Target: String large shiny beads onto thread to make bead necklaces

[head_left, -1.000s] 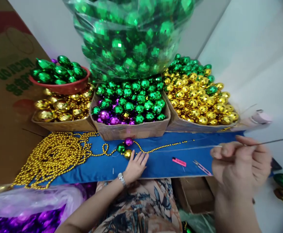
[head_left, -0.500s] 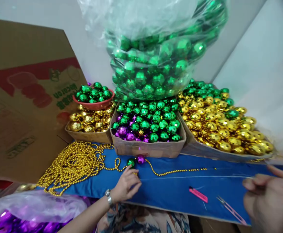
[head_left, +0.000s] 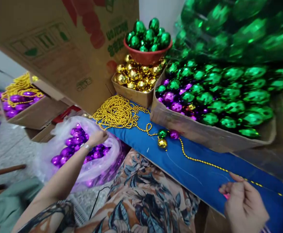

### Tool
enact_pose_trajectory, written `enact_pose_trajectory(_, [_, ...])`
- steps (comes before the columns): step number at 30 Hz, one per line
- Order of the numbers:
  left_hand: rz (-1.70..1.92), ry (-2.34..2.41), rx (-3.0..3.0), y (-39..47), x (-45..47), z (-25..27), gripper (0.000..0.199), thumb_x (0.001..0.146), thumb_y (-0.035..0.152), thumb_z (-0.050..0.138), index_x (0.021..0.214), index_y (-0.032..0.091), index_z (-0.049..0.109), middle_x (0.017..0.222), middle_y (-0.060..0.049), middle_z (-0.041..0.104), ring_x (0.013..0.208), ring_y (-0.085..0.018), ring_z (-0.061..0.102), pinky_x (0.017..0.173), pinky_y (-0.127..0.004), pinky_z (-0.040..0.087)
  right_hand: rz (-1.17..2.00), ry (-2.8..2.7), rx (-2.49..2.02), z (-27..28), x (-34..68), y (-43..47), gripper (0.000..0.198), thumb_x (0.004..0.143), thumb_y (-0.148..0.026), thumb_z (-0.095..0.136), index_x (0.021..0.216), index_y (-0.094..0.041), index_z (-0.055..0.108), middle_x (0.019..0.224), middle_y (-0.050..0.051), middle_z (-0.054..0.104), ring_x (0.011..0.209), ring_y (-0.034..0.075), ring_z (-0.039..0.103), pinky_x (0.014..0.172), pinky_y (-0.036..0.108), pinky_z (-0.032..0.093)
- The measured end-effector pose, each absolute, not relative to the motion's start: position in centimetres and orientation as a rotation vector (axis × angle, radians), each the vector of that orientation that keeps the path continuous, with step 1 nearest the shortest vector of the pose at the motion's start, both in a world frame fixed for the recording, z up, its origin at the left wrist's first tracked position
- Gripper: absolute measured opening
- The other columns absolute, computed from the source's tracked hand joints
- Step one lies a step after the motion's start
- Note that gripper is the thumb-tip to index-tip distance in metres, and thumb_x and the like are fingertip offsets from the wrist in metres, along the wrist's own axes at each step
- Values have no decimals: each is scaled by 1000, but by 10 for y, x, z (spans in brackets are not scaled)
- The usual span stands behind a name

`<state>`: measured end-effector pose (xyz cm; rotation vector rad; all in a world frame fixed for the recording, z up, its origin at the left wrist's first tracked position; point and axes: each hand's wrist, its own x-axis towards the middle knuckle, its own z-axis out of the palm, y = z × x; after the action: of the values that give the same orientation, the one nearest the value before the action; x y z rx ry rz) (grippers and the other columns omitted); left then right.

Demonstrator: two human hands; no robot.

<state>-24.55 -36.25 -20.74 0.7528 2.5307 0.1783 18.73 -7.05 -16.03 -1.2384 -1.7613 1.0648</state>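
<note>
on the blue cloth (head_left: 197, 170) lie 3 balls near each other, 1 green ball (head_left: 162, 133), 1 purple ball (head_left: 174, 134) and 1 gold ball (head_left: 162, 143); a gold bead strand (head_left: 202, 160) goes along the cloth to the right, and the bead heap (head_left: 117, 111) lies at its left end, probably so that the middle stays free for working; the right hand (head_left: 244, 202) is above the right part of the cloth, thumb and fingers narrowly together, with a pink thing (head_left: 226, 196) at the fingertips; whether it is held, i cannot tell; the left hand (head_left: 97, 138) is beyond the cloth's left front edge, over the purple-ball bag (head_left: 46, 161), fingers curled; i cannot tell what they hold; the bag seems placed for easy reach; behind the cloth stands a cardboard box (head_left: 170, 118) with green and some purple balls; behind the cloth's left end, a smaller box (head_left: 131, 96) contains gold balls and carries a red bowl (head_left: 147, 58) of green balls, perhaps to save space.
</note>
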Motion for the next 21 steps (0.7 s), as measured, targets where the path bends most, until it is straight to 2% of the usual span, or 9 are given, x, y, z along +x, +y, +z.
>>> enact_pose_trajectory(2, [48, 2477, 611, -404, -253, -225, 22, 88, 34, 59, 87, 12, 63, 81, -5, 63, 75, -16, 60, 71, -33, 49, 1114, -1823, -1201, -172, 182, -74, 41, 91, -48, 53, 113, -16, 62, 70, 1, 56, 61, 16, 55, 64, 32, 45])
enact_pose_trajectory(5, [-26, 2367, 506, -433, -238, -268, 28, 90, 34, 58, 109, 14, 60, 105, -7, 63, 89, -19, 62, 78, -38, 54, 1084, -1981, -1139, -184, 174, -79, 37, 93, -44, 50, 114, -16, 63, 70, 0, 57, 61, 14, 56, 64, 28, 45])
enact_pose_trajectory(8, [-20, 2308, 455, -434, -219, -314, 33, 90, 33, 58, 117, 15, 57, 115, -9, 61, 98, -21, 62, 82, -41, 54, 1046, -2111, -1071, -188, 165, -82, 34, 94, -40, 49, 114, -18, 64, 69, 0, 59, 60, 12, 57, 61, 25, 46])
enact_pose_trajectory(12, [29, 2337, 411, -437, -219, -340, 34, 90, 32, 58, 119, 15, 57, 118, -10, 59, 102, -23, 61, 85, -43, 53, 1059, -2223, -932, -188, 153, -89, 30, 96, -36, 46, 113, -18, 64, 67, -1, 59, 58, 12, 58, 57, 22, 47])
enact_pose_trajectory(16, [160, 2347, 428, -445, -226, -338, 33, 90, 33, 58, 117, 14, 58, 117, -9, 60, 101, -23, 61, 85, -43, 53, 1050, -2276, -815, -186, 139, -98, 28, 97, -32, 45, 111, -18, 64, 67, 0, 60, 56, 11, 59, 56, 22, 48])
enact_pose_trajectory(21, [437, 2343, 437, -433, -207, -335, 32, 88, 34, 60, 112, 13, 58, 109, -8, 63, 96, -22, 62, 84, -41, 52, 1059, -2325, -691, -182, 129, -106, 26, 98, -27, 43, 111, -18, 64, 72, 2, 66, 60, 13, 63, 62, 23, 52])
